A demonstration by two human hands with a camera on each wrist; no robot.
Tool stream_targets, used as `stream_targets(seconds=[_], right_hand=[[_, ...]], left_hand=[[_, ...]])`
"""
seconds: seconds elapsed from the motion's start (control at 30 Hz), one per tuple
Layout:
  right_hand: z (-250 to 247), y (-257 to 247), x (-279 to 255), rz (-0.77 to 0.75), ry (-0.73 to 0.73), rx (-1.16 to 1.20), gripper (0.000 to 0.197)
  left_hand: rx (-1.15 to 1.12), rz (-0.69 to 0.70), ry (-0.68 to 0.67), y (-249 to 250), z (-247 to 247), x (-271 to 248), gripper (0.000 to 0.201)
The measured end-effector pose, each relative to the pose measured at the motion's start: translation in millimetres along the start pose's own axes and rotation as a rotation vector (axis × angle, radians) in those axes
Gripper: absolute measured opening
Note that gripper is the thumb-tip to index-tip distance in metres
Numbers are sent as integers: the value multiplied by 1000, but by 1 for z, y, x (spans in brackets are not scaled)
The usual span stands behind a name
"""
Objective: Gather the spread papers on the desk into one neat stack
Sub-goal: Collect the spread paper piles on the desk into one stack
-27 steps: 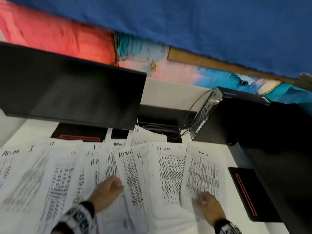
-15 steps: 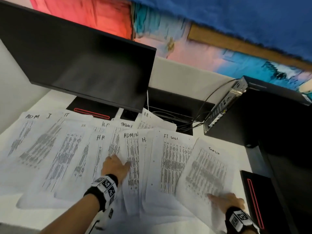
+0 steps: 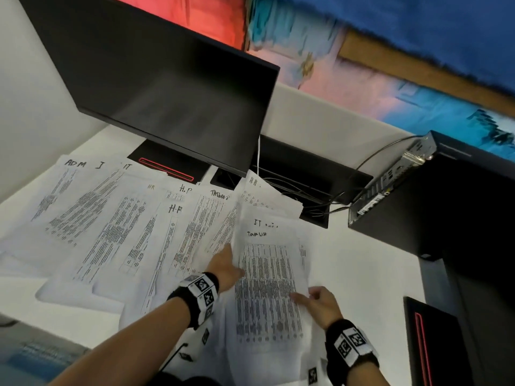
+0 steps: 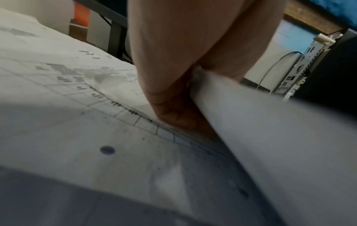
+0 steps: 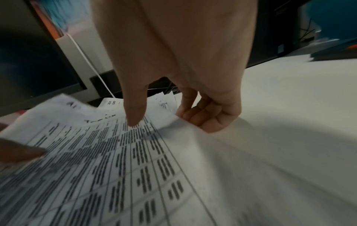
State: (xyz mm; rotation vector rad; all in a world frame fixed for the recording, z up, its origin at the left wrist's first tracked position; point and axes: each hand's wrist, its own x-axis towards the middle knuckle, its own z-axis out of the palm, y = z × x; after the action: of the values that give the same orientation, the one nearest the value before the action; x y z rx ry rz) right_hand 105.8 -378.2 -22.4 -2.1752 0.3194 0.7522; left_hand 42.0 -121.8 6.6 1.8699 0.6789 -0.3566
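Several printed sheets (image 3: 111,232) lie fanned out over the left and middle of the white desk (image 3: 362,260). To their right is a small overlapped pile; its top sheet (image 3: 267,274) is headed "Task List". My left hand (image 3: 225,267) is at the pile's left edge. In the left wrist view the raised paper edge (image 4: 270,137) is wedged between the thumb and fingers of that hand (image 4: 173,91). My right hand (image 3: 317,302) holds the pile's right edge. The thumb (image 5: 135,110) lies on the top sheet (image 5: 115,168) and the fingers (image 5: 203,113) curl beneath it.
A black monitor (image 3: 167,87) overhangs the back of the desk, and its base (image 3: 167,168) has a red stripe. Behind the papers is a cable slot (image 3: 301,190). A small computer (image 3: 404,176) stands at the back right. Another black base with a red stripe (image 3: 426,344) sits at the right front.
My right hand has slid the rightmost sheet left, onto the sheet marked IT. My left hand moved right from the middle sheets to the pile's left edge.
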Motion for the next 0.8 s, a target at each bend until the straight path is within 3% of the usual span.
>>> stream_targets(seconds=[0.1,0.2,0.23,0.27,0.33,0.4,0.43,0.5,0.57,0.63,0.67,0.7,0.77,0.8], right_hand=[[5,-6,3,-32,49,107,58],[4,-6,7,-54,-26,320,90],[4,-8,6,-61,-67,340,91],[5,-10,5,-84,-86,358,79],[3,-14,0,-115,-53,388,42],[2,-18,-1,-98,-27,428,36],[2,-18,0,-88,-32,448,39],[3,-19,1,-86,-26,473,49],[5,-16,6,-50,-20,552,76],[6,-11,14,-25,-29,635,110],[6,-11,18,-11,-43,664,115],[7,-16,17,-4,-66,671,112],[9,-28,15,-25,-105,658,82],[10,-34,14,-42,-118,638,65]], left_hand=[[-67,104,-94,6,-5,-5,41],[-64,80,-156,10,-17,-7,60],[2,87,-128,7,-20,-2,63],[88,105,-65,7,-24,2,64],[271,122,199,1,-32,15,70],[301,45,410,0,-46,21,56],[285,-9,446,-2,-52,25,51],[258,-81,391,-6,-61,32,58],[251,-122,337,-7,-66,38,66],[275,-99,240,-5,-65,41,55],[300,-90,171,-5,-64,41,47],[336,-83,98,-4,-62,41,45],[388,-60,-32,-3,-57,38,42],[395,-60,-88,-4,-55,37,26]])
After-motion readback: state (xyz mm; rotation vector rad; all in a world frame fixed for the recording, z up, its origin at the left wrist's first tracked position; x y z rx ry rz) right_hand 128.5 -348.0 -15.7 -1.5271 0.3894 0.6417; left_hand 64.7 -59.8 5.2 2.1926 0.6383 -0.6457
